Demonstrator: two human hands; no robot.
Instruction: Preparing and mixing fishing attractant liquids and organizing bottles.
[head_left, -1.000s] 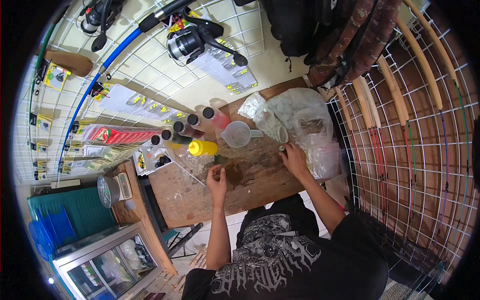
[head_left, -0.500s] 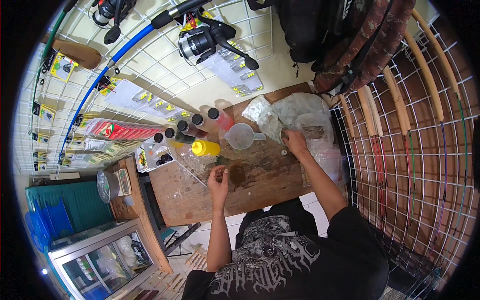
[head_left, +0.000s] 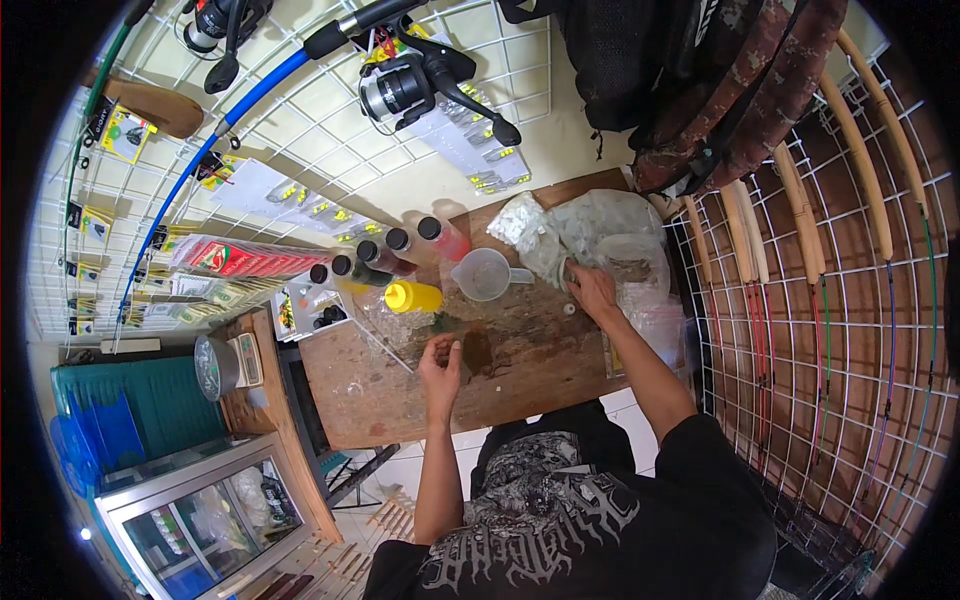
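My left hand [head_left: 439, 368] hovers over the wooden table [head_left: 390, 415], its fingers curled against the thumb. Whatever is between those fingertips, if anything, is too small to make out. A thin white stick [head_left: 387, 349] lies just left of it, and a yellow bottle [head_left: 413, 297] is beyond it. My right hand [head_left: 594, 291] is closed at the lower end of a clear plastic bag [head_left: 546, 262], which holds many small white pieces [head_left: 518, 218]. Close to its thumb lies a small white round piece [head_left: 569, 309]. A translucent measuring jug [head_left: 482, 274] stands between the hands, farther back.
Dark-capped bottles [head_left: 436, 236] line the back left of the table. More clear bags [head_left: 625, 225] fill its right end. Fishing reels [head_left: 400, 92] hang on the wire grid ahead; rods [head_left: 800, 215] stand along the right grid. A dark wet patch [head_left: 479, 352] marks the wood.
The view has shifted slightly. Both hands stay almost in place, the left still curled above the table and the right still at the bag.
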